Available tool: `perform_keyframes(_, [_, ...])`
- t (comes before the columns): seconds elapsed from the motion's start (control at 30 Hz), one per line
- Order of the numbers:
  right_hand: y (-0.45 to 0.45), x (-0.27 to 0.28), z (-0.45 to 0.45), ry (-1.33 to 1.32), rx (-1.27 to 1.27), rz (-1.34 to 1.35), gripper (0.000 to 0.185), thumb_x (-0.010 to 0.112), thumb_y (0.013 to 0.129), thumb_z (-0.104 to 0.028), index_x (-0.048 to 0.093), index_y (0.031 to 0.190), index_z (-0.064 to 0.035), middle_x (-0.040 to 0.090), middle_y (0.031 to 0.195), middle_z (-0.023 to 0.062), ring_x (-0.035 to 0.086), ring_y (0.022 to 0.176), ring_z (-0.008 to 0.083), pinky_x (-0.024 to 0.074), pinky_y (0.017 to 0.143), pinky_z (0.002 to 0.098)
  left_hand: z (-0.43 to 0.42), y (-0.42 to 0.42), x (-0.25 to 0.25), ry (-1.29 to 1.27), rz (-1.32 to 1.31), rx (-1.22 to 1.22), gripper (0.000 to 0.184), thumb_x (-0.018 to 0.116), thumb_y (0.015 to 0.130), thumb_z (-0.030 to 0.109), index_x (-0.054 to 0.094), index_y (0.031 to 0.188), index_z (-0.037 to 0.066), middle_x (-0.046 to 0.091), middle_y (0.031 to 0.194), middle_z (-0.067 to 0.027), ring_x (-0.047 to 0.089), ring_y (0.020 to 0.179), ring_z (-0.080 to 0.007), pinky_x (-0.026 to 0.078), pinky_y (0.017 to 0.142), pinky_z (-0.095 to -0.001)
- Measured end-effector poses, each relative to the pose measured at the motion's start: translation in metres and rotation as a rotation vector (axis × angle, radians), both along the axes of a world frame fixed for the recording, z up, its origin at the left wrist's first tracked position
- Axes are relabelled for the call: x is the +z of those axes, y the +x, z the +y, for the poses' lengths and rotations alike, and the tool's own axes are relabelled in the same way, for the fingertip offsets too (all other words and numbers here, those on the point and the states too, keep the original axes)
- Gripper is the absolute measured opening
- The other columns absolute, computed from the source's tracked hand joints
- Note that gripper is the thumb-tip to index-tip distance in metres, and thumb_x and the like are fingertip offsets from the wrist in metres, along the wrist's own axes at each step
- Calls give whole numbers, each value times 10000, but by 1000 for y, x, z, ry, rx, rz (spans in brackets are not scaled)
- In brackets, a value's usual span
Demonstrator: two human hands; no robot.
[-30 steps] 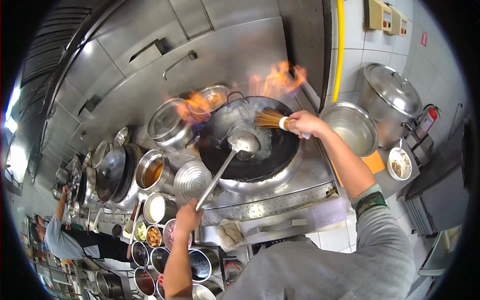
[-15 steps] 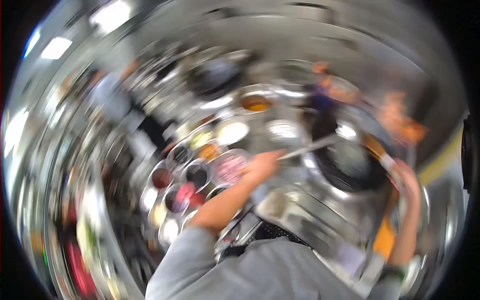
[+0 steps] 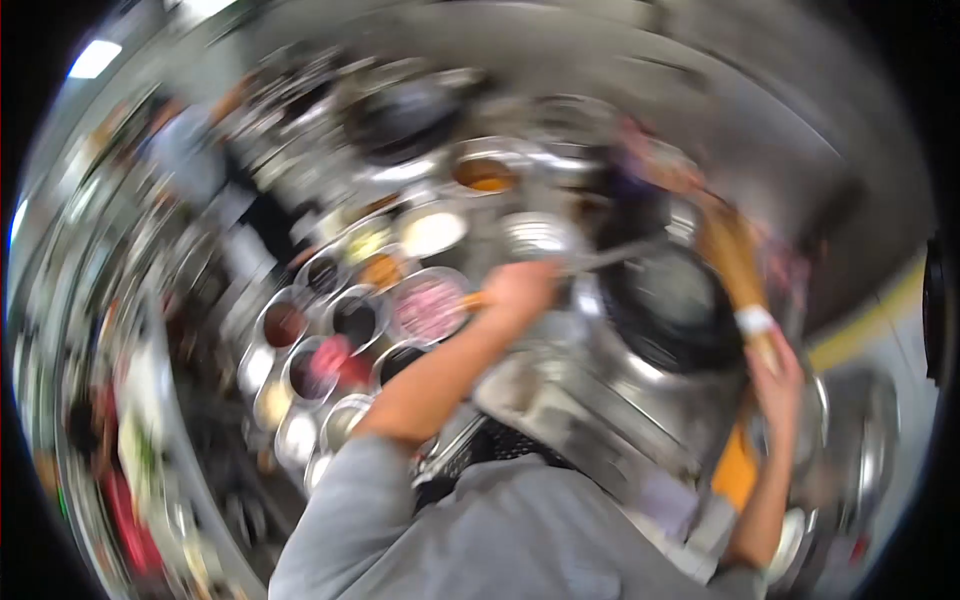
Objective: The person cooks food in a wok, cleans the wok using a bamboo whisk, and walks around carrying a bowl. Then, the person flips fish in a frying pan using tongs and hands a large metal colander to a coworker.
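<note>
My left hand is closed around the handle of a metal ladle, with an orange-brown handle end sticking out behind the fist. The ladle reaches over a dark wok whose bottom looks pale and wet. To the wok's right, my right hand grips a long brown brush, apparently bamboo, with a white band near the hand. Its far end lies along the wok's right rim. Motion blur hides whether ladle or brush touches the wok. Faint pinkish flames show beyond the brush.
Bowls of ingredients stand left of the wok, including one of pink pieces and one of red sauce. A pot of orange liquid and another dark wok sit farther back. Another person stands at far left.
The view has shifted, so most things appear farther left and up. The bright orange flames have faded to pinkish. The brush now stands more upright along the wok's right side.
</note>
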State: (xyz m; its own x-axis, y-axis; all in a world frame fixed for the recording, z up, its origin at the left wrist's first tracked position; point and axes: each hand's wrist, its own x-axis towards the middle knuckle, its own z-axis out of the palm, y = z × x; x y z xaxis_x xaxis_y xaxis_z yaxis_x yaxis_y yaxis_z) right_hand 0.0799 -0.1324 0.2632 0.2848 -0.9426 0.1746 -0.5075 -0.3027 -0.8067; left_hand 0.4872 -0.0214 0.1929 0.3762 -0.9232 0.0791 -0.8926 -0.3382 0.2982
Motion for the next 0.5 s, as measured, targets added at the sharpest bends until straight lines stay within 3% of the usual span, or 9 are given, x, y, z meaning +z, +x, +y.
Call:
perform_keyframes(0.03, [0, -14, -4, -332, 100, 58, 508, 751, 850, -123, 582, 1307, 23, 693, 1102, 116, 613, 969, 151, 496, 846, 303, 5, 1, 4, -84, -9, -80, 374, 570, 854, 132, 601, 1225, 168, 706, 923, -183, 695, 855, -369, 544, 742, -504])
perform_keyframes(0.13, [-19, -6, -10, -76, 234, 384, 542, 754, 805, -237, 610, 1299, -68, 672, 1137, 231, 649, 1046, 391, 493, 931, 404, 1, 12, -2, -68, -179, -95, 355, 593, 820, 118, 598, 1172, 162, 695, 854, -182, 682, 820, -389, 529, 734, -518])
perform_keyframes(0.17, [-24, 4, -8, -29, 205, 489, 554, 751, 809, -241, 602, 1315, -70, 687, 1120, 212, 664, 1035, 362, 496, 924, 396, 2, 19, -5, -79, -233, -121, 283, 580, 836, 120, 585, 1117, 151, 694, 835, -171, 684, 782, -381, 532, 700, -512])
perform_keyframes(0.3, [-36, 14, -16, -162, 120, 44, 552, 735, 830, -243, 584, 1332, -68, 690, 1137, 193, 671, 1057, 318, 496, 930, 376, 17, 31, -6, -112, -397, -153, 181, 593, 815, 80, 551, 984, 128, 673, 789, -142, 681, 722, -367, 532, 625, -496])
perform_keyframes(0.37, [-24, 14, -30, -229, 146, 23, 547, 730, 842, -278, 587, 1327, -68, 665, 1179, 217, 642, 1107, 338, 475, 973, 375, 22, 35, -8, -167, -421, -201, 199, 608, 786, 60, 546, 966, 118, 663, 803, -132, 672, 705, -371, 521, 603, -502])
perform_keyframes(0.4, [-22, 15, -39, -175, 97, 213, 532, 714, 851, -310, 604, 1314, -73, 706, 1014, 186, 702, 911, 298, 554, 809, 374, 28, 33, -4, -180, -406, -221, 210, 624, 778, 55, 540, 962, 110, 655, 796, -133, 661, 712, -379, 511, 611, -500])
perform_keyframes(0.43, [-21, 29, -49, 224, 95, 101, 570, 709, 872, -292, 559, 1356, -31, 673, 805, 84, 619, 561, 149, 496, 473, 312, 32, 32, -5, -181, -378, -244, 223, 641, 770, 54, 538, 962, 106, 650, 797, -136, 655, 720, -382, 506, 617, -500])
perform_keyframes(0.47, [-27, 21, -76, 254, 46, 129, 545, 698, 883, -279, 566, 1348, -28, 645, 742, 60, 591, 520, 118, 424, 380, 270, 37, 35, -6, -185, -347, -261, 238, 657, 762, 54, 536, 961, 102, 645, 798, -139, 649, 728, -386, 501, 624, -500])
perform_keyframes(0.5, [-35, 23, -89, 283, 21, 76, 531, 689, 889, -268, 565, 1347, -29, 641, 742, 59, 586, 521, 116, 420, 379, 270, 42, 37, -8, -172, -350, -254, 250, 673, 754, 55, 536, 959, 99, 641, 801, -141, 645, 738, -387, 499, 627, -501])
